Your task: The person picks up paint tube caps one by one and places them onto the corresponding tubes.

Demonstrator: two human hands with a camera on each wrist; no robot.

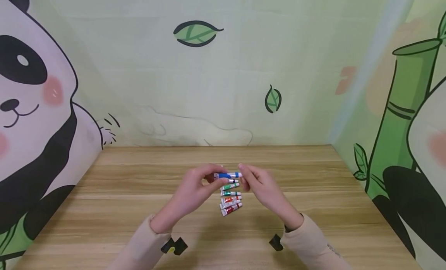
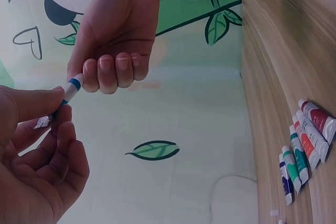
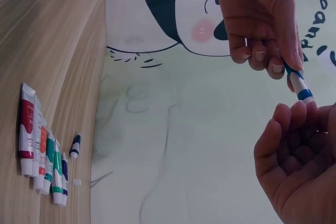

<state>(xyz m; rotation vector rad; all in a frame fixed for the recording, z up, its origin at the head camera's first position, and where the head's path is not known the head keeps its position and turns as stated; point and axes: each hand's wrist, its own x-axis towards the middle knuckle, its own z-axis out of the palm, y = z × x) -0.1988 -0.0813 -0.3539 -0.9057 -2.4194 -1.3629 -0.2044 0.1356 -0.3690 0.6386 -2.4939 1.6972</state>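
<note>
A blue-and-white paint tube (image 1: 228, 175) is held level above the table between both hands. My left hand (image 1: 198, 186) pinches its flat crimped end between thumb and fingers. At the other end, the thumb and fingers of my right hand (image 1: 261, 183) pinch the white tip, which they mostly cover in the right wrist view. Just below lie several more paint tubes in a column, among them a dark red tube (image 1: 231, 209), an orange-red tube (image 1: 231, 200), a teal tube (image 1: 230, 193) and a green tube (image 1: 230, 186). A navy tube (image 2: 285, 182) is partly hidden in the head view.
Beyond the column, a small dark-blue-and-white tube (image 3: 75, 145) and a tiny white piece (image 3: 77, 182) lie on the wooden table (image 1: 139, 208). A wall cloth (image 1: 139, 68) printed with pandas, leaves and bamboo rises at the table's back and sides.
</note>
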